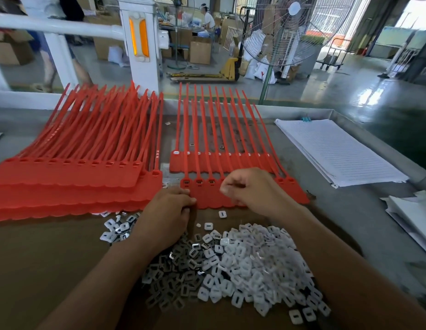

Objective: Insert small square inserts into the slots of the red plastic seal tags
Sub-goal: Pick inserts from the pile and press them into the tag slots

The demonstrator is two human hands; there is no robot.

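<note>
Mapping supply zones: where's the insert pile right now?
Head view, lower centre-right: the insert pile lies on the brown cardboard, on the near side of the red tag strip and left of the right forearm.

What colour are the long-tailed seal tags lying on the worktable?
Red. The seal tags show best in the head view, the only view.

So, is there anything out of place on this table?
Yes. One small white insert lies alone on the table between the two groups of red straps, far from the main pile. Nothing looks damaged.
</note>
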